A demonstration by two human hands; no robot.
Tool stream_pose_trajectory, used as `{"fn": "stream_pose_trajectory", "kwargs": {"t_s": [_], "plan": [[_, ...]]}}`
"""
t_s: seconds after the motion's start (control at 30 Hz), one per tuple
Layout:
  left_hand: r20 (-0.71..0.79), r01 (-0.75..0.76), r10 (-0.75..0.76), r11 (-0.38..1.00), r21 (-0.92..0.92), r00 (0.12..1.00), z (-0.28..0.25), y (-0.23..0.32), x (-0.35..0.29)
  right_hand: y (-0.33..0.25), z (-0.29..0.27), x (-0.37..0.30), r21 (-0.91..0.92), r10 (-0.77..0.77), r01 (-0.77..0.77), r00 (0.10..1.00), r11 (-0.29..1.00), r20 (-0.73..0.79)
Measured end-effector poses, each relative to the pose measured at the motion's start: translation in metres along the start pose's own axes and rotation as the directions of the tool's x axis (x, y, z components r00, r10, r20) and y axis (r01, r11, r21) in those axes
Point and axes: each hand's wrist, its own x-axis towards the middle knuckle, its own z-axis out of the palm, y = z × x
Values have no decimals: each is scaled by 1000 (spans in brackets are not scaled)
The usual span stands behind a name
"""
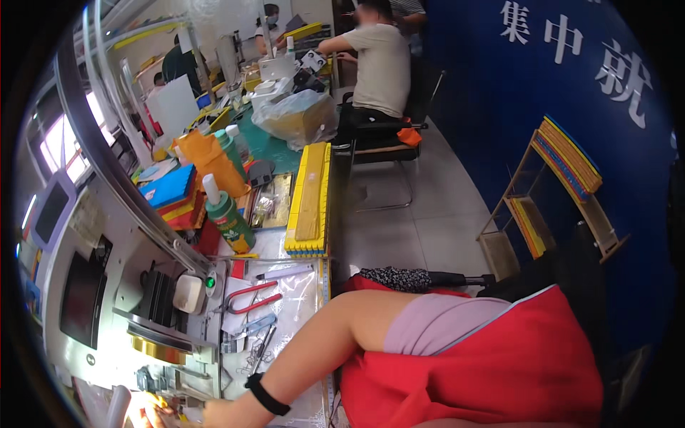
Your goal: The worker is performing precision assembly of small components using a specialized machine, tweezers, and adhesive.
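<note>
My right arm, with a black wristband (268,396), reaches to the lower left. My right hand (220,413) is cut off by the lower edge, so its fingers are hidden. Beside it, under a bright lamp glow, are overexposed fingers (145,416), apparently of my left hand, near a small yellow piece (161,402) that I cannot make out. Both hands are at the base of a bench machine (78,314) with a brass-coloured cylinder (158,349). Whether either hand grips anything is unclear.
Red-handled pliers (253,296), tweezers (262,349) and a white marker (285,272) lie on the bench. Behind them are a green bottle (230,222) and a stack of yellow strips (308,203). A seated person (382,71) works farther off. A rack (546,200) stands at right.
</note>
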Motion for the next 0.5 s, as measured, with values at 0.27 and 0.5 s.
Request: {"fn": "stream_pose_trajectory", "kwargs": {"t_s": [0.27,0.5], "plan": [[292,312,-177,797,-518,940,-3,-1,-13,-50,-107,-36,438,-224,-12,846,899,483],[506,504,-121,434,-747,854,-32,20,15,-25,-124,-85,623,-11,-324,882,712,471]]}}
